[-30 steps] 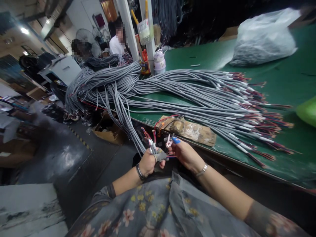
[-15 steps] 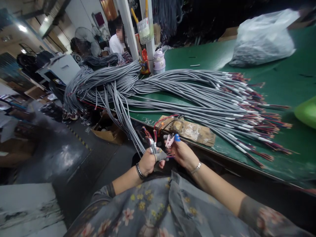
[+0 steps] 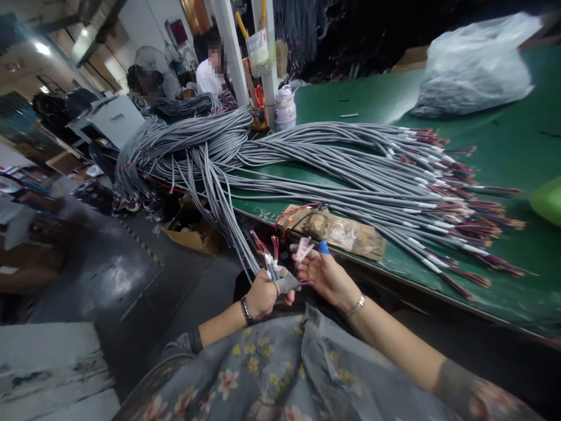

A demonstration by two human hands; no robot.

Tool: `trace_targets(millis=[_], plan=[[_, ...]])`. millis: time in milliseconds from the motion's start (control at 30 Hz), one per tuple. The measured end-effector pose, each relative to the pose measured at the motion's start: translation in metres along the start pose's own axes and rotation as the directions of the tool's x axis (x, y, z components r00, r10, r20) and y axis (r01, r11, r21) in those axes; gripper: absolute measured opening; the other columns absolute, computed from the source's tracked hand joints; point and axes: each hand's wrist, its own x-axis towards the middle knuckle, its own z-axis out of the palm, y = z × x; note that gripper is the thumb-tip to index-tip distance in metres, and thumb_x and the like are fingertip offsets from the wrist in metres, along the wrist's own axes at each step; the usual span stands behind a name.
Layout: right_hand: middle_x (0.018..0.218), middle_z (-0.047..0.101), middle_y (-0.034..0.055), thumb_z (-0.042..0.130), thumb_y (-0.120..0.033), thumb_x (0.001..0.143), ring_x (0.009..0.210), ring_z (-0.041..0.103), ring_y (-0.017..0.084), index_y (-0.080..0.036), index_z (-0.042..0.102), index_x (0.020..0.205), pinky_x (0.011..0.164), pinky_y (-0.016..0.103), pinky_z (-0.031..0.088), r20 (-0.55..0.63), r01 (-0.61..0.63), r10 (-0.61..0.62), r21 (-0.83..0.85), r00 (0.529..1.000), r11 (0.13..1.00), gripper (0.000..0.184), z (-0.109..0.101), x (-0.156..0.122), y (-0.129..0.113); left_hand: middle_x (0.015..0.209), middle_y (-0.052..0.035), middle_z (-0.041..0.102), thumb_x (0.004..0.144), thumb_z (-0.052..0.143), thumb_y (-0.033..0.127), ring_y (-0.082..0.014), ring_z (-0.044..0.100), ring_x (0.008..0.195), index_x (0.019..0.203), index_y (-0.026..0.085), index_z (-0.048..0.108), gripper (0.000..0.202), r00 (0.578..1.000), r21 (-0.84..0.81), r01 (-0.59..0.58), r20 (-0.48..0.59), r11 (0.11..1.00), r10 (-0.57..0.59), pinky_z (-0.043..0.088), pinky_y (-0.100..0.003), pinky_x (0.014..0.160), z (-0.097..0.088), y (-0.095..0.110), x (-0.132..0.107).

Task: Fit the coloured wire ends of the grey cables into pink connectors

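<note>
My left hand [image 3: 264, 292] is closed around a bundle of grey cables [image 3: 245, 248], with a grey cover on its thumb. Above the fist stick out white-banded cable ends with bare red and blue wires [image 3: 262, 245]. One more wire end [image 3: 305, 283] points right from beside the thumb, close to my right palm. My right hand [image 3: 326, 275] has a small pink plastic clip [image 3: 303, 249], blurred, loosely at its fingers. Its blue-tipped thumb stands up, apart from the clip; the exact grip is partly unclear.
Many grey cables [image 3: 333, 169] lie on the green table [image 3: 372, 96], wire ends to the right. A worn wooden board [image 3: 357, 237] rests at the table edge. Farther back are a plastic bag [image 3: 473, 73], a lilac bottle [image 3: 286, 108] and a seated person [image 3: 209, 76]. A cardboard box [image 3: 193, 234] stands below.
My right hand has shifted slightly right, its thumb farther from the fingers, and the pink clip has turned and blurred. My left hand keeps hold of the cables. The view has shifted a little.
</note>
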Motion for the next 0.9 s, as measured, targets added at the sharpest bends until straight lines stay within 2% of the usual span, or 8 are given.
trace_targets(millis=[167, 433, 600, 900], plan=[[0.069, 0.066, -0.0001, 0.076, -0.046, 0.067, 0.059, 0.053, 0.011, -0.022, 0.070, 0.079, 0.052, 0.021, 0.043, -0.062, 0.092, -0.095, -0.052, 0.994, 0.994, 0.027, 0.000, 0.000, -0.001, 0.045, -0.0004, 0.056, 0.064, 0.074, 0.049, -0.0081, 0.048, 0.038, 0.053, 0.014, 0.057, 0.040, 0.998, 0.008, -0.061, -0.031, 0.998, 0.062, 0.039, -0.021, 0.041, 0.003, -0.004, -0.005], [0.067, 0.064, 0.0009, 0.076, -0.051, 0.066, 0.058, 0.052, 0.012, -0.020, 0.069, 0.072, 0.052, 0.024, 0.042, -0.076, 0.075, -0.078, -0.045, 0.994, 0.996, 0.033, 0.005, 0.003, -0.001, 0.043, 0.0004, 0.054, 0.063, 0.072, 0.047, -0.0078, 0.046, 0.038, 0.050, 0.015, 0.055, 0.039, 0.989, 0.018, -0.047, -0.138, 0.999, 0.049, 0.039, -0.021, 0.041, 0.011, -0.001, 0.001], [0.061, 0.060, -0.0009, 0.073, -0.050, 0.070, 0.054, 0.048, 0.012, -0.021, 0.066, 0.067, 0.052, 0.027, 0.041, -0.056, 0.086, -0.088, -0.046, 0.995, 0.995, 0.030, 0.004, 0.005, -0.001, 0.042, 0.0010, 0.052, 0.060, 0.073, 0.049, -0.0079, 0.045, 0.038, 0.050, 0.016, 0.053, 0.040, 0.988, 0.022, -0.024, -0.154, 0.999, 0.027, 0.039, -0.022, 0.041, 0.012, 0.000, 0.003], [0.068, 0.066, 0.0001, 0.072, -0.053, 0.070, 0.056, 0.052, 0.012, -0.021, 0.068, 0.074, 0.052, 0.025, 0.041, -0.090, 0.053, -0.052, 0.007, 0.995, 0.999, 0.032, 0.005, 0.004, -0.001, 0.042, 0.0009, 0.053, 0.059, 0.073, 0.050, -0.0079, 0.045, 0.037, 0.050, 0.016, 0.052, 0.041, 0.990, 0.025, -0.019, -0.142, 1.000, 0.022, 0.039, -0.022, 0.040, 0.011, -0.004, 0.006]])
